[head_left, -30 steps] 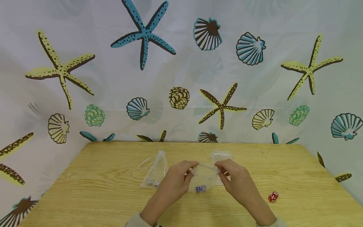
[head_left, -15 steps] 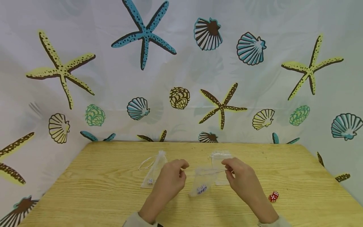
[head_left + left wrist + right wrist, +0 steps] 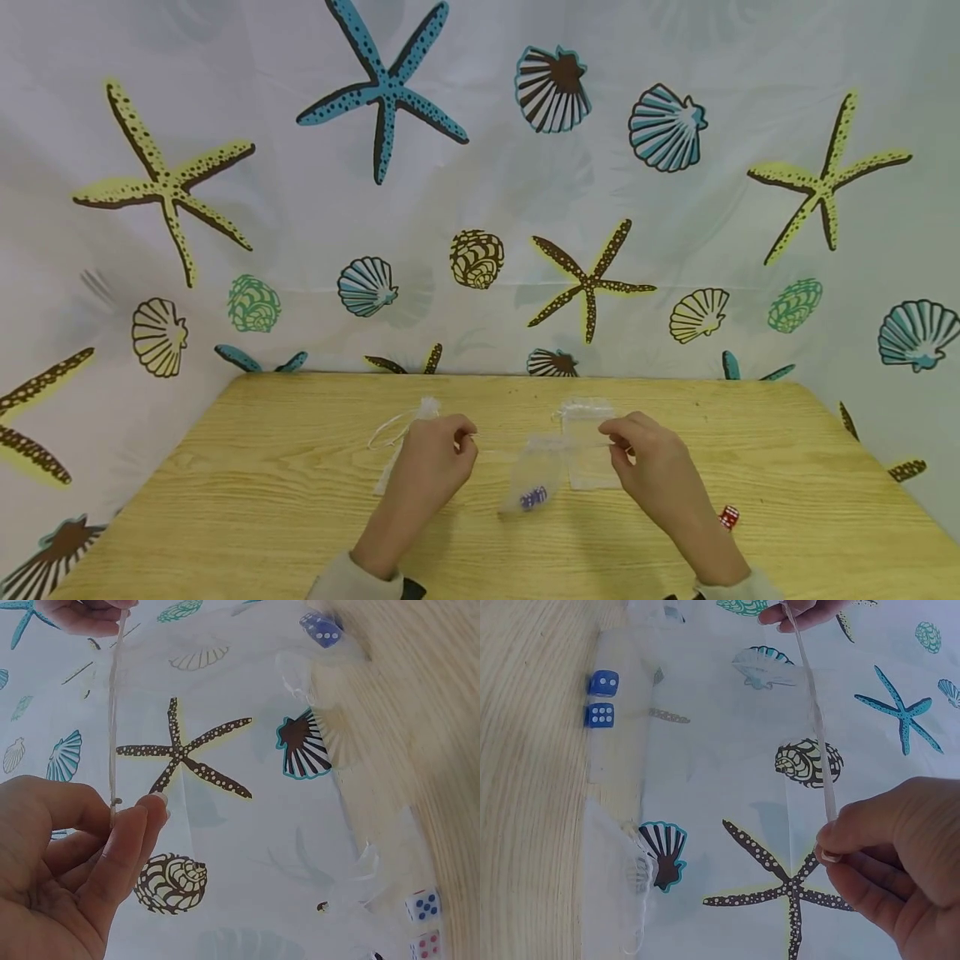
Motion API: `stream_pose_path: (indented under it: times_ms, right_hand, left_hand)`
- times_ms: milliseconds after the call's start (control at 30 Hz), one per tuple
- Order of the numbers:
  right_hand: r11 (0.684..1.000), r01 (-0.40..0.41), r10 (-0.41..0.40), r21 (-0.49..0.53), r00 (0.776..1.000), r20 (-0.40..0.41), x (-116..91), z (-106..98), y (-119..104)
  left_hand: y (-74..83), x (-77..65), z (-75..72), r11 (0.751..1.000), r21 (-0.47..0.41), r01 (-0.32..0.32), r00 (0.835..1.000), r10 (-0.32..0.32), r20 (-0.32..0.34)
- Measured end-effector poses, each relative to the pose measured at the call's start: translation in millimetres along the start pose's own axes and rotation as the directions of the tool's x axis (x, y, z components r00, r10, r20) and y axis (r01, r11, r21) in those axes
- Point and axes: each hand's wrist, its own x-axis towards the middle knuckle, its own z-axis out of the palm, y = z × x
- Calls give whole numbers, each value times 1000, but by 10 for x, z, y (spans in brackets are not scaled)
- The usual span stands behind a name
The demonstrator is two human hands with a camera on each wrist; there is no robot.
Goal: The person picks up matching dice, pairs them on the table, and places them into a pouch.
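A sheer white organza drawstring bag (image 3: 543, 460) with two blue dice (image 3: 533, 498) in its bottom hangs between my hands, tilted, close over the wooden table. My left hand (image 3: 438, 454) pinches one end of its drawstring (image 3: 113, 742) between thumb and fingers. On the other side my right hand (image 3: 651, 457) pinches the opposite end. The string runs taut and nearly straight from hand to hand, and the bag's mouth is gathered on it. In the right wrist view the dice (image 3: 602, 683) show their pips through the mesh.
Behind my left hand lies a second sheer bag (image 3: 428, 407), partly hidden, with two white dice (image 3: 422, 906). A flat sheer bag (image 3: 592, 471) lies behind the hanging one. Red dice (image 3: 728, 517) sit by my right forearm. A shell-and-starfish cloth (image 3: 480, 325) borders the wooden table (image 3: 285, 475).
My hands have moved apart, drawing the string out sideways. The bag's mouth has narrowed and its bottom has swung into a tilt, with the blue dice bunched together.
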Motion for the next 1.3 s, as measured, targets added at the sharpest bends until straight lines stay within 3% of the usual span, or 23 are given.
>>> stream_pose_path:
  times_ms: [333, 800, 1000, 1300]
  right_hand:
    - [999, -14, 14, 32, 1000, -2, 24, -50, 89]
    - [1000, 17, -17, -10, 1000, -26, 112, -23, 4]
    - [998, 53, -53, -17, 999, 12, 180, 58, -80]
    - [995, 90, -87, -53, 995, 56, 297, 194, -68]
  left_hand:
    - [-117, 49, -85, 999, -21, 28, 999, -29, -27]
    - [-124, 103, -203, 998, -21, 56, 996, -57, -61]
    - [-249, 117, -254, 995, 6, 98, 993, -98, -68]
    - [-442, 209, -254, 994, 15, 111, 993, -110, -47]
